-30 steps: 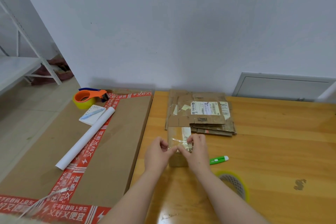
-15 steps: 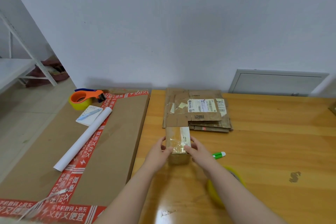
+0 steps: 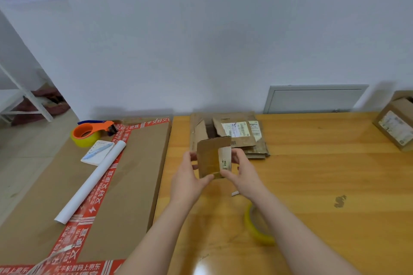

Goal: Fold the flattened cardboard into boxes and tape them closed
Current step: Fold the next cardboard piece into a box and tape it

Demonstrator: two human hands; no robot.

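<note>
A small brown cardboard box (image 3: 211, 157) is lifted off the wooden table (image 3: 312, 174), tilted up on end, with clear tape down one side and a flap standing at its top. My left hand (image 3: 190, 176) grips its left side and lower edge. My right hand (image 3: 242, 171) grips its right side. Behind it a stack of flattened cardboard (image 3: 241, 136) with shipping labels lies by the wall. A yellow tape roll (image 3: 257, 225) stands on the table under my right forearm.
A large flat carton with red printed tape (image 3: 125, 185) lies left of the table, carrying an orange tape dispenser (image 3: 91, 131), a notepad with pen (image 3: 98, 152) and a white paper roll (image 3: 89, 185). A finished box (image 3: 395, 123) sits at the far right edge.
The small box has been lifted off the table and tipped upright between both hands. The view has shifted right, bringing the far-right box into sight and hiding the green marker.
</note>
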